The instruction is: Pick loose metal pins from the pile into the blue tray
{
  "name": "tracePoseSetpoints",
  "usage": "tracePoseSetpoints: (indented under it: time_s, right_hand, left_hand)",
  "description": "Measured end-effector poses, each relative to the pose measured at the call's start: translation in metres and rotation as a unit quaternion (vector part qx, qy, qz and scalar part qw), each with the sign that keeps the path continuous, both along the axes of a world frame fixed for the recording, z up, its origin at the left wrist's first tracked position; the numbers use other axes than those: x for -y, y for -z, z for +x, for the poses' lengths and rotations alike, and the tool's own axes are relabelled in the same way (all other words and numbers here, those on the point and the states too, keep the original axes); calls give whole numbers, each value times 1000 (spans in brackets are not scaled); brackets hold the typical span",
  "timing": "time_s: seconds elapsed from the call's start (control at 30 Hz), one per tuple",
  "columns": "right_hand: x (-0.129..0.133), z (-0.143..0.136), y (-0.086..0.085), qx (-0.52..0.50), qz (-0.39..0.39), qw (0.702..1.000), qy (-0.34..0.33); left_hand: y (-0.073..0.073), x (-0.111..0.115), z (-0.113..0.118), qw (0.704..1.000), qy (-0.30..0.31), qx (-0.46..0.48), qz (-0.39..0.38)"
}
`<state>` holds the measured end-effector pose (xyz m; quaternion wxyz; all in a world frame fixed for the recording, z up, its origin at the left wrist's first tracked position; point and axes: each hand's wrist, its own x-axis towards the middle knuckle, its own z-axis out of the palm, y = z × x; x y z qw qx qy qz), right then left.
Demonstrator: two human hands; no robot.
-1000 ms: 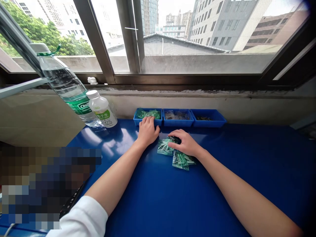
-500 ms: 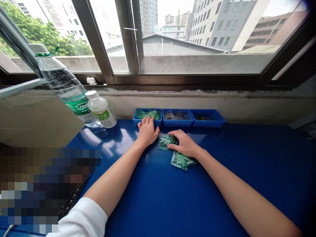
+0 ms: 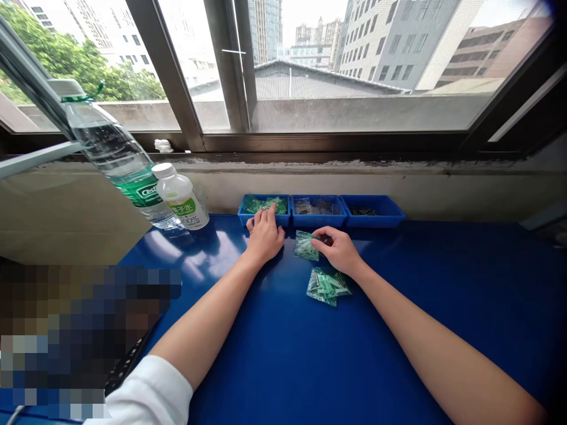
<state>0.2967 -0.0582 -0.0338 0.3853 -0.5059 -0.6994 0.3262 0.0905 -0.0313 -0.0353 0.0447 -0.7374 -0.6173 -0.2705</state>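
My left hand (image 3: 264, 235) rests at the front rim of the left blue bin (image 3: 243, 217), its fingers stretched over the edge and the thumb apart. Green plastic pieces and clear wrap (image 3: 277, 204) fill that bin. Between the thumb and fingertips of my right hand (image 3: 340, 252) is the right edge of a small clear bag (image 3: 305, 245) with green pieces inside. Just below that hand, a second clear bag (image 3: 325, 286) lies on the blue table, holding green strips and thin dark pieces.
The middle bin (image 3: 319, 219) holds clear plastic pieces, and the right bin (image 3: 376, 219) holds thin dark pieces. At the far left stand a large water bottle (image 3: 119, 153) and a white bottle (image 3: 181, 198). Behind the bins runs a wall below the window.
My right hand has shifted slightly up and right, and the upper bag has moved right with it. The lower bag stays in place. My left hand has barely moved.
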Motion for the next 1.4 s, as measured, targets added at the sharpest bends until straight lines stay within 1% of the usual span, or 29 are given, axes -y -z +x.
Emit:
tracePoseSetpoints:
  time_s: [0.13, 0.23, 0.33, 0.4, 0.47, 0.57, 0.63, 0.73, 0.83, 0.9, 0.97, 1.03, 1.1, 1.17, 1.27, 1.4]
  right_hand:
    - [-2, 0, 1, -95, -34, 995, -7]
    - [-6, 0, 3, -164, -56, 985, 13]
    - [-9, 2, 6, -206, -70, 975, 33]
    - [-10, 2, 6, -229, -78, 970, 38]
    - [-11, 2, 6, -247, -82, 965, 40]
    - [-10, 1, 4, -262, -80, 961, 45]
    - [-9, 1, 4, -267, -79, 959, 50]
    - [-10, 1, 4, -273, -72, 958, 55]
    - [-11, 2, 6, -278, -66, 957, 56]
    - [-11, 2, 6, -280, -64, 957, 51]
    - [-11, 2, 6, -280, -62, 957, 48]
    - [-11, 2, 6, -282, -59, 957, 47]
    - [-11, 1, 6, -283, -58, 956, 46]
    - [-10, 1, 5, -283, -60, 956, 45]
    - [-8, 0, 3, -279, -67, 957, 41]
    - [-5, 0, -1, -262, -77, 961, 43]
  left_hand:
    - [0, 0, 0, 1000, 8, -9, 8]
    - [0, 2, 2, 999, 22, -2, 28]
    - [-1, 4, 5, 997, 51, 16, 64]
    - [-2, 6, 5, 992, 99, 28, 76]
    - [-3, 8, 4, 980, 181, 31, 74]
    - [-5, 11, 3, 948, 309, 28, 73]
    - [-7, 12, 3, 931, 355, 36, 83]
    - [-9, 13, 4, 918, 385, 44, 79]
    - [-8, 13, 4, 916, 391, 57, 71]
    - [-6, 13, 4, 918, 381, 84, 72]
    - [-4, 12, 5, 918, 374, 117, 54]
    - [-2, 11, 7, 914, 367, 171, 19]
    - [-1, 10, 10, 908, 345, 239, -17]
    - [-1, 10, 13, 902, 319, 286, -47]
    - [-4, 10, 17, 901, 300, 305, -77]
    - [-6, 11, 16, 909, 262, 318, -61]
